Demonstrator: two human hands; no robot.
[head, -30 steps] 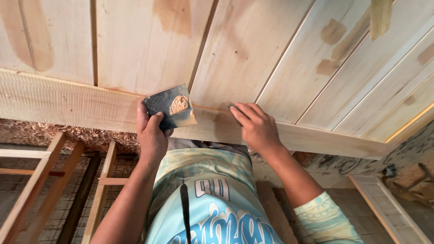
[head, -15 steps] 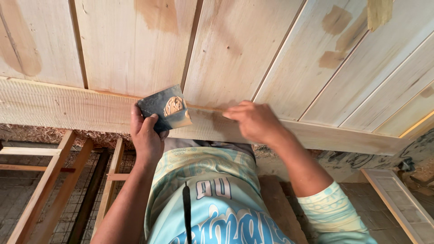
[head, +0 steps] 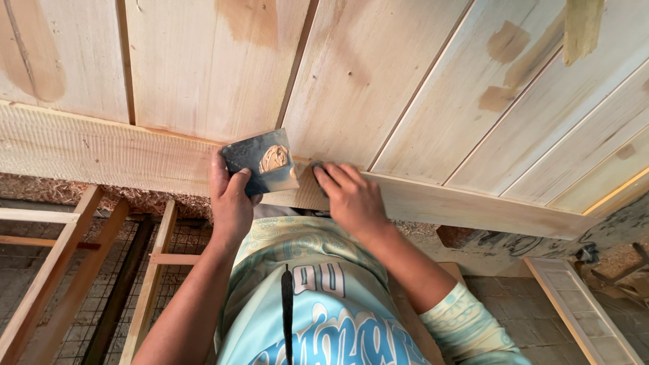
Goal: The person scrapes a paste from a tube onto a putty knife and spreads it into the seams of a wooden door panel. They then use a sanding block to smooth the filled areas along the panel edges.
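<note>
A dark flat scraper blade (head: 260, 162) bearing tan filler is gripped by the left hand (head: 231, 203); right hand (head: 351, 196) fingertips, together, press the pale wooden panel's (head: 203, 74) front edge. Several tan filler patches (head: 503, 44) are already applied; this seam seems unfinished.

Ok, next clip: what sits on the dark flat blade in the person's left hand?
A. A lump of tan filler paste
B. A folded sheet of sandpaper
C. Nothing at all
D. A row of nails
A: the left hand holds a dark flat blade with a lump of tan paste on its face, while the right hand presses its fingers on the wooden board edge.
</note>
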